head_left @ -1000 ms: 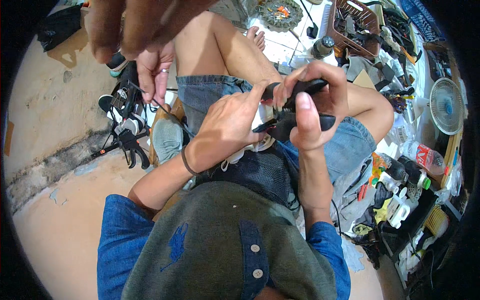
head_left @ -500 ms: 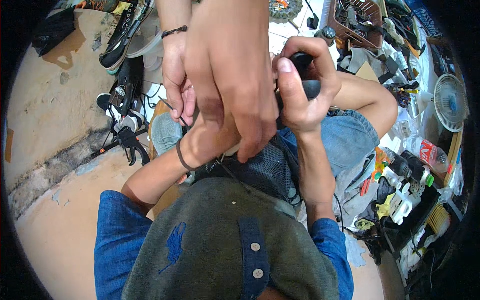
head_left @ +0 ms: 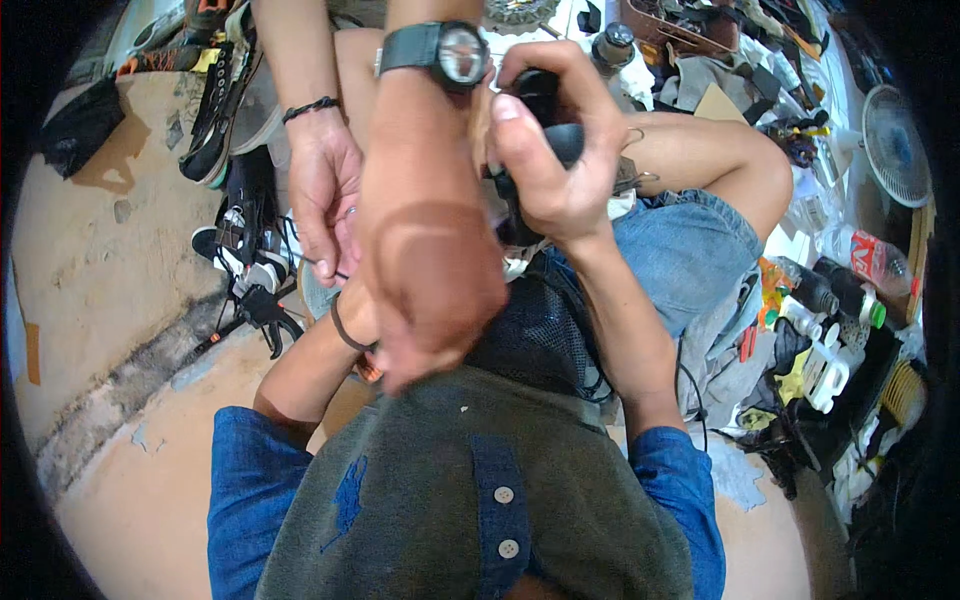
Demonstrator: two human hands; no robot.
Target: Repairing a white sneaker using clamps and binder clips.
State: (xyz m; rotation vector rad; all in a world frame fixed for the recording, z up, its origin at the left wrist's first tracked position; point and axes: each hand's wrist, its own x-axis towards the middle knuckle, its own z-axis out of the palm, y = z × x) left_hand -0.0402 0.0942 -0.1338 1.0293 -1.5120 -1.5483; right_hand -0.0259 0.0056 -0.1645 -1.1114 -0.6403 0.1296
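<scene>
My right hand, right of centre, curls its thumb and fingers round a black rounded object whose kind I cannot make out. My left hand reaches in from the lower left, a brown band at its wrist. Another person's blurred hand, on an arm with a black watch, crosses over it and hides its fingers. The person's other hand, with a braided bracelet, is close to a thin dark strand or tool. Black mesh material lies across my lap.
Shoes and a black clamp-like tool lie at left. To the right are a white fan, a plastic bottle with a red label and a white jug. A brown basket stands at the far right.
The other person's watch-arm hand has swept nearer to my torso, bringing the watch into view. Their braceleted hand has shifted left. My right hand keeps its grip, slightly further left; the whole view has shifted.
</scene>
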